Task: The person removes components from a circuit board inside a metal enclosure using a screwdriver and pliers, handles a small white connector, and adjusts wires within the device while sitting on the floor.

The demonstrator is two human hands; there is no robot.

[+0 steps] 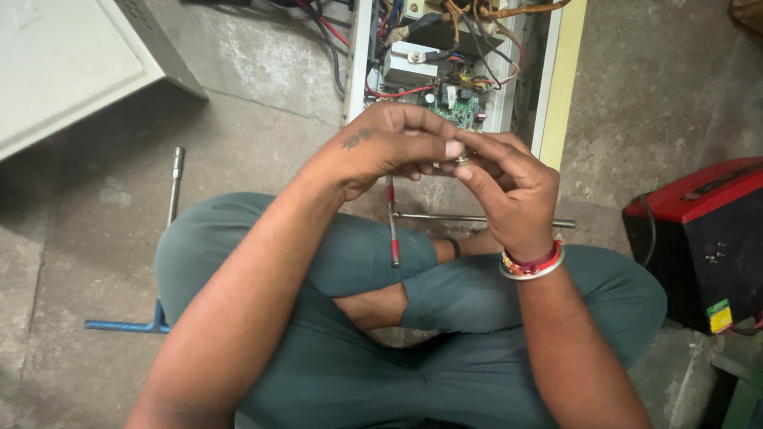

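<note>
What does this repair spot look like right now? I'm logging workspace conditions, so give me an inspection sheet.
Surface: bare, stained concrete floor.
Job's things: small metal part pinched between both hands; too small to identify.
Clutter: blue-handled T-wrench, red-tipped T-handle tool.
Grippers: left hand and right hand meet fingertip to fingertip on the part.
Cables: red and black wires inside the open appliance chassis.
Surroundings: grey metal cover, red-topped black box.

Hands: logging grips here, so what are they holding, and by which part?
A small metal ring-like piece, pinched at its edges between the fingertips of left hand and right hand.
</note>
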